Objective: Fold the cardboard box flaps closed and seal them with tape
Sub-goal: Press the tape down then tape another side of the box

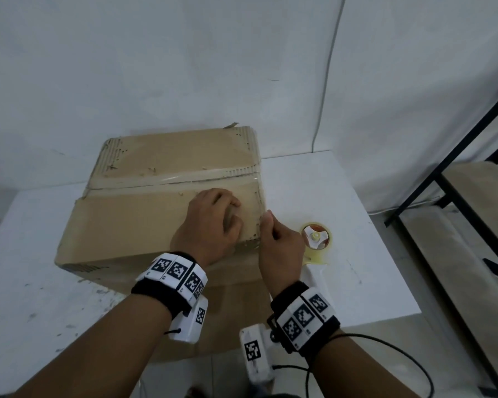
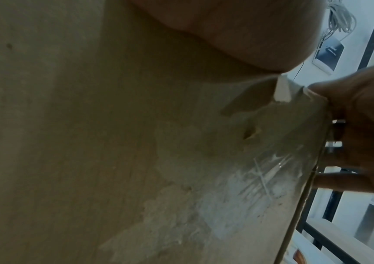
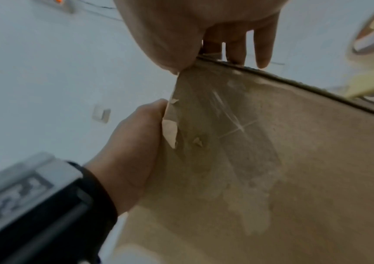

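A worn cardboard box (image 1: 144, 214) stands on the white table (image 1: 342, 196) with its top flaps folded shut. A strip of clear tape (image 1: 170, 179) runs along the seam. My left hand (image 1: 210, 222) rests on the box top near its right edge, fingers bent, pressing down and holding nothing. My right hand (image 1: 279, 242) grips the box's near right corner, thumb on one face, fingers down the other side. Shiny tape (image 3: 238, 125) also lies on the face by that corner. In the left wrist view my right hand (image 2: 366, 125) clasps the box edge (image 2: 312, 160).
A tape dispenser (image 1: 316, 239) with a clear roll lies on the table just right of the box, behind my right hand. A black metal rack with wooden shelves (image 1: 457, 182) stands at the right. A white wall and a hanging cable (image 1: 328, 81) are behind.
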